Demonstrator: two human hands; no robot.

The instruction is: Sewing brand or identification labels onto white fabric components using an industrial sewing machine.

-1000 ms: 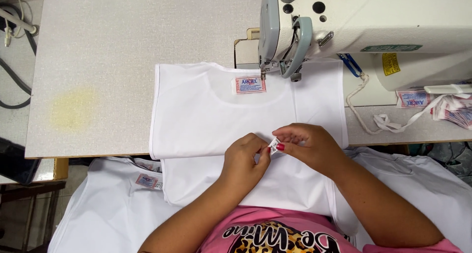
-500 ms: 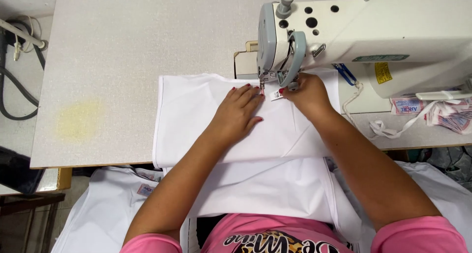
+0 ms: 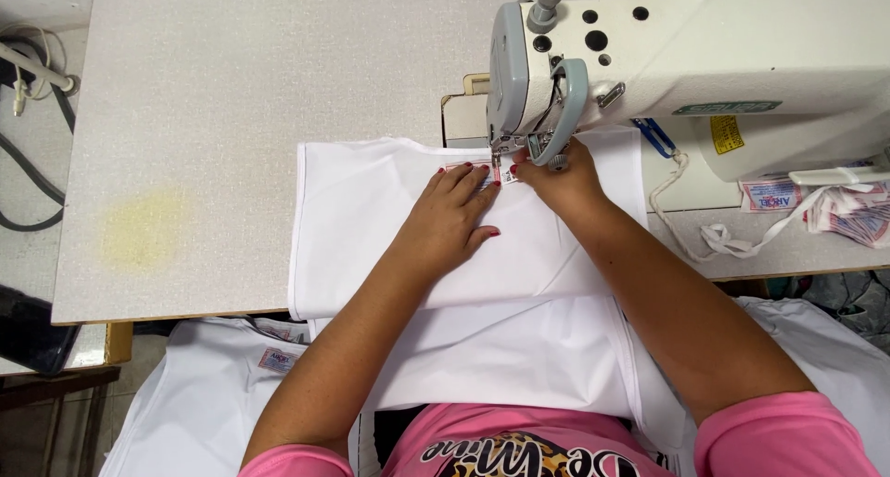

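The white garment (image 3: 371,217) is pressed flat by the left hand (image 3: 450,219), fingers spread open. A small label (image 3: 502,174) is pinched by the right hand (image 3: 559,176) under the sewing machine (image 3: 686,60).

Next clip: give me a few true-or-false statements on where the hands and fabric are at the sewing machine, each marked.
1. The left hand lies flat on the white garment. True.
2. The right hand is at the sewing machine needle area, by a small label. True.
3. The garment is dark blue. False: it is white.
4. The table has a yellowish stain to the left. True.
5. Both hands rest in the lap. False: both are on the table.
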